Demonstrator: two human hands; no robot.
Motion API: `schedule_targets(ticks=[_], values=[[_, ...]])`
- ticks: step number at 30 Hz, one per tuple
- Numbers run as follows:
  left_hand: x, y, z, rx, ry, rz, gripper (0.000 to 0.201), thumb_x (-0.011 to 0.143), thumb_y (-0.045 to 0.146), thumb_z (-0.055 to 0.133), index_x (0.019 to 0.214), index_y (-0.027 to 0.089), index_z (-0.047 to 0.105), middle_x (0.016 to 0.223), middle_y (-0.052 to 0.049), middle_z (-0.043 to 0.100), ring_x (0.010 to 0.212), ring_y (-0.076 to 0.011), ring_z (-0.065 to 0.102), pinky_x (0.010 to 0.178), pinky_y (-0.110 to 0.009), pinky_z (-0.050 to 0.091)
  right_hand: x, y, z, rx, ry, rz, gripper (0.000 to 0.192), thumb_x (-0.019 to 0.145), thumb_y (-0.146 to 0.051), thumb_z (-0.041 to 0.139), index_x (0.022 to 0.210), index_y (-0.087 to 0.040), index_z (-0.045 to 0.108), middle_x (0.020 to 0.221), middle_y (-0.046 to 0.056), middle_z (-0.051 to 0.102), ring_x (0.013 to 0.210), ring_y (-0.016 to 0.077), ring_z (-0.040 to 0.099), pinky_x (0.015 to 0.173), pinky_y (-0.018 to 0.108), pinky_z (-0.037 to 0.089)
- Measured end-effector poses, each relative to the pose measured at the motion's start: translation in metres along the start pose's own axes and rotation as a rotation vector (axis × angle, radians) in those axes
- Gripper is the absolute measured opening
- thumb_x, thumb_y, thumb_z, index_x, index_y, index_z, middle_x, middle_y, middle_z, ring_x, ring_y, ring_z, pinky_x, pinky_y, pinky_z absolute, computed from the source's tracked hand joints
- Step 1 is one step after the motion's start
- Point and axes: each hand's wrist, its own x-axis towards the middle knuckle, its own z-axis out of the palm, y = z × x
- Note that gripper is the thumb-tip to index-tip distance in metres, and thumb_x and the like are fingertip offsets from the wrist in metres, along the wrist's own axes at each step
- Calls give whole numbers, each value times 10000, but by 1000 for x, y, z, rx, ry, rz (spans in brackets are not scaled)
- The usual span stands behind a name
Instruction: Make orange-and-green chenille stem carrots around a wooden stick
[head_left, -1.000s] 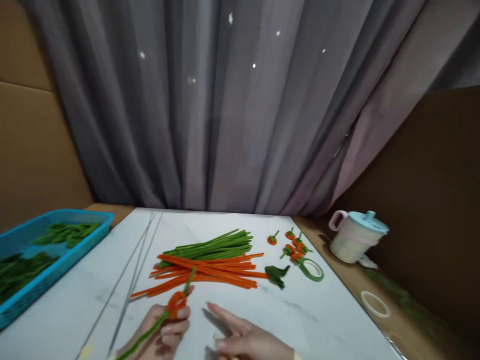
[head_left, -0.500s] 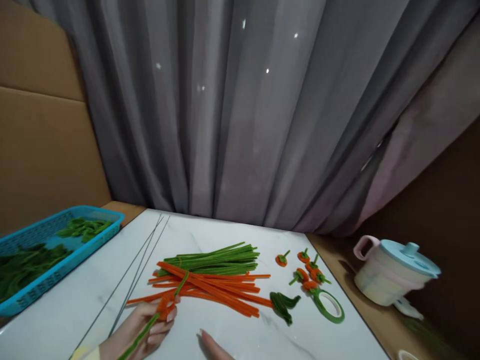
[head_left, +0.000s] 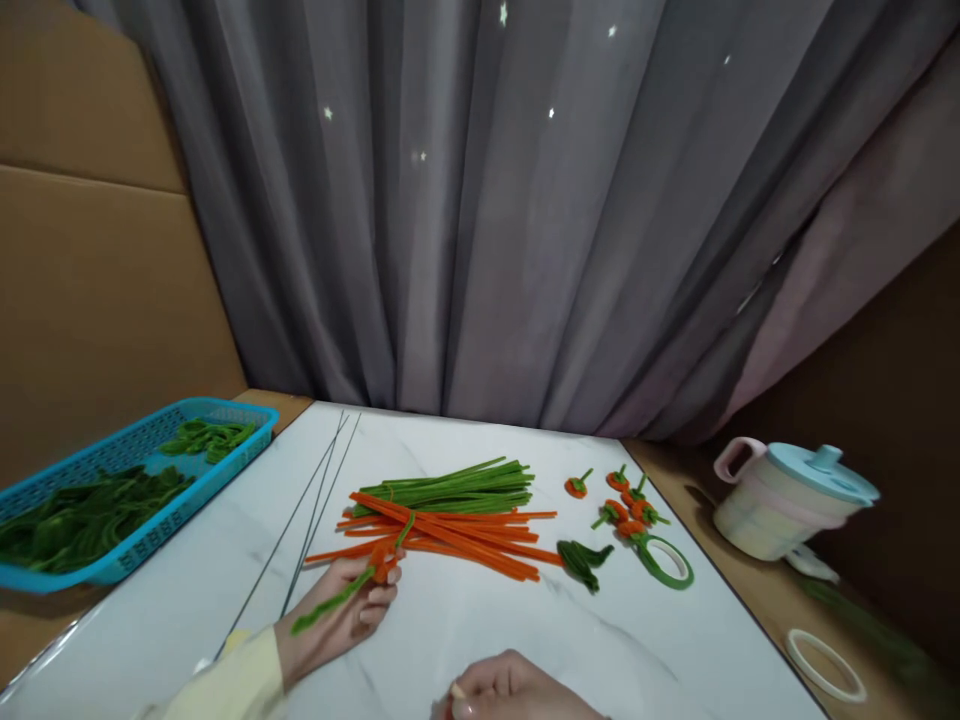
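My left hand (head_left: 337, 612) is closed on a small orange pipe-cleaner piece (head_left: 384, 562), with a green pipe cleaner (head_left: 328, 604) running through it and sticking out at both ends. Low at the front edge of the view, my right hand (head_left: 517, 690) has its fingers curled in a pinch; whatever may be between them is too small to make out. Just beyond the left hand lie loose orange pipe cleaners (head_left: 472, 552), and behind them a bundle of green pipe cleaners (head_left: 457, 490). Dark green leaf shapes (head_left: 581, 562) rest by the orange ends.
Several finished orange pieces with green stems (head_left: 576, 487) lie at the right, near a green tape roll (head_left: 688, 580). Thin wires (head_left: 321, 515) cross the left side. A blue basket (head_left: 262, 430) holds green pieces. A lidded jug (head_left: 772, 510) and white ring (head_left: 855, 690) stand beyond the right edge.
The view has shifted, so the table things sit higher and farther right. My right hand has come further into view, its fingers now curled. The left hand still grips the orange piece.
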Motion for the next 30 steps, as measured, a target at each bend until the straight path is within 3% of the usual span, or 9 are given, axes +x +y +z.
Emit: schedule_targets(ticks=[4,7,10,12,16,20,26,30], values=[[1,-6,0,232,9,86,144,714,86,645,824,95,554,744,-51,598,563,-77,556,451,-136,404,3,1,0,166,-85,-55,419,724,-477,695,762,-69,612,603,101,665,271,41,383,271,153,190],[0,-12,9,475,-46,218,188,748,199,659,872,111,549,798,-62,616,547,-74,542,411,-137,394,1,-4,3,319,-45,-81,336,741,-409,703,760,-109,550,600,35,646,255,-5,226,261,136,113],[6,-18,21,647,-2,313,244,738,313,653,838,148,503,655,18,552,483,-75,512,369,-146,399,-3,-13,8,330,48,-52,344,771,-419,679,752,-116,518,655,31,648,278,-26,182,279,130,51],[16,-22,29,750,5,355,263,723,348,639,808,159,478,532,73,477,373,-61,437,329,-159,388,-6,-16,10,266,12,-18,379,785,-469,648,782,-114,516,711,81,675,269,-26,170,273,143,53],[40,-34,45,815,-54,321,237,712,312,628,791,152,473,419,86,470,278,-63,418,291,-145,339,-11,-13,9,174,-55,-54,384,717,-394,735,862,-115,515,734,106,695,264,-23,162,257,148,85],[54,-39,57,809,-121,213,260,691,326,621,806,149,468,478,33,556,325,-115,525,313,-184,411,-14,-6,3,155,-11,-85,389,709,-433,728,790,-110,527,549,40,643,244,-5,182,245,157,111],[57,-30,57,774,-108,156,223,696,276,615,814,138,486,521,58,526,328,-39,446,317,-136,383,-15,-10,-1,124,-12,-39,386,723,-448,703,777,-89,570,452,2,576,238,6,188,248,160,86],[57,-29,56,788,-90,159,203,696,252,619,798,135,489,516,56,524,335,-37,432,318,-141,392,-17,-14,-1,112,1,-14,380,710,-448,704,757,-98,563,429,-5,561,233,11,194,246,159,84]])
